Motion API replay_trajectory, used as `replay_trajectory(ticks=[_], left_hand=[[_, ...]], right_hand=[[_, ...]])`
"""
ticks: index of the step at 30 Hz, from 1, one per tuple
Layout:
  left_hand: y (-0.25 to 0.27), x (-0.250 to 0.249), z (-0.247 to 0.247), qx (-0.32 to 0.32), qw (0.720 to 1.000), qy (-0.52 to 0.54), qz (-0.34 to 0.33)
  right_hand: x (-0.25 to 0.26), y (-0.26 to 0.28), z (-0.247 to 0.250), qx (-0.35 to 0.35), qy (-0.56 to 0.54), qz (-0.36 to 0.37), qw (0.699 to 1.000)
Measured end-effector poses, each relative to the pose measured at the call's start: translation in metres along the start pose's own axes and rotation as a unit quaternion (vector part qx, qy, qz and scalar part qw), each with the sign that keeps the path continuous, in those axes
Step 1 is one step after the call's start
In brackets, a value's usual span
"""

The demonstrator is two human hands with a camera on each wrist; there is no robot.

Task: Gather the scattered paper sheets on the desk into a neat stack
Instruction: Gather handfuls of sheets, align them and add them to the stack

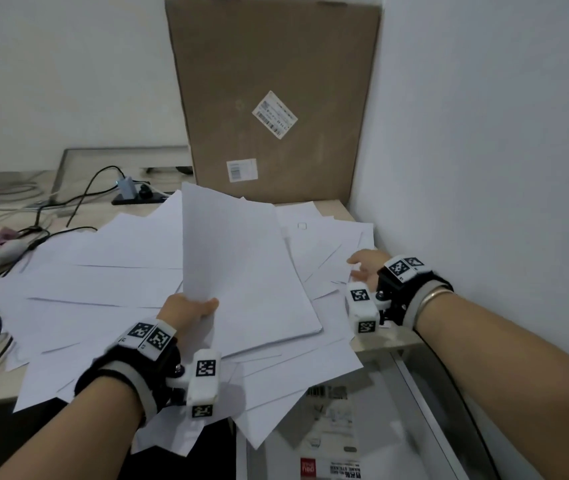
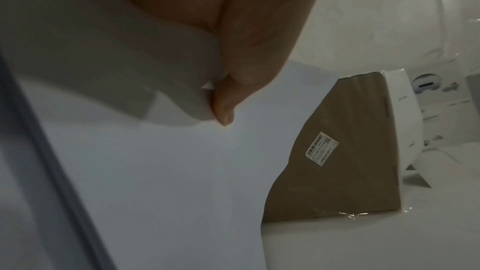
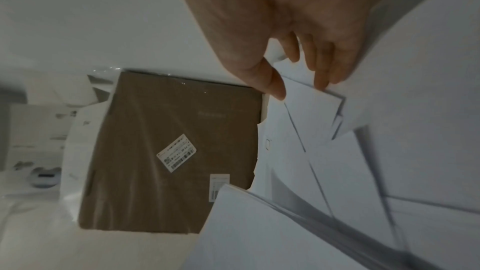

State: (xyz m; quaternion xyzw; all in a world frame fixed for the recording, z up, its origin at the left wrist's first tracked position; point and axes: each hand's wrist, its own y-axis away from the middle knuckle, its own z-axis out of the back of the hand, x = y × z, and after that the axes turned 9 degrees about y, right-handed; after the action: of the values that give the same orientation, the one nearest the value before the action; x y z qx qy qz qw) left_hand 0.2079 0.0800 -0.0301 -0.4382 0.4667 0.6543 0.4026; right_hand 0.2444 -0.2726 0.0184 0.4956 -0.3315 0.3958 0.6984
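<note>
White paper sheets [image 1: 103, 278] lie fanned across the desk, some hanging over its front edge. My left hand [image 1: 186, 308] grips the near left corner of a gathered stack [image 1: 241, 265], which is tilted up above the spread; in the left wrist view the thumb [image 2: 226, 108] pinches the stack [image 2: 161, 171]. My right hand [image 1: 366, 268] is at the desk's right side, thumb and fingers [image 3: 322, 75] pinching the corners of a few loose sheets [image 3: 311, 108] there. The stack [image 3: 259, 233] also shows low in the right wrist view.
A tall brown cardboard box [image 1: 272, 98] leans against the back wall behind the papers. Cables and a black adapter [image 1: 130, 192] lie at the back left. The wall [image 1: 484, 133] is close on the right. A plastic-wrapped package [image 1: 345, 427] lies below the desk's front edge.
</note>
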Motion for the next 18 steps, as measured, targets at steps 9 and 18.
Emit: replay_trajectory(ticks=[9, 18], left_hand=[[-0.009, 0.009, 0.009, 0.008, 1.000, 0.022, 0.021], [-0.010, 0.011, 0.011, 0.035, 0.999, 0.025, 0.021]], right_hand=[[0.020, -0.030, -0.023, 0.008, 0.091, -0.048, 0.995], [0.040, 0.008, -0.039, -0.019, 0.276, -0.010, 0.961]])
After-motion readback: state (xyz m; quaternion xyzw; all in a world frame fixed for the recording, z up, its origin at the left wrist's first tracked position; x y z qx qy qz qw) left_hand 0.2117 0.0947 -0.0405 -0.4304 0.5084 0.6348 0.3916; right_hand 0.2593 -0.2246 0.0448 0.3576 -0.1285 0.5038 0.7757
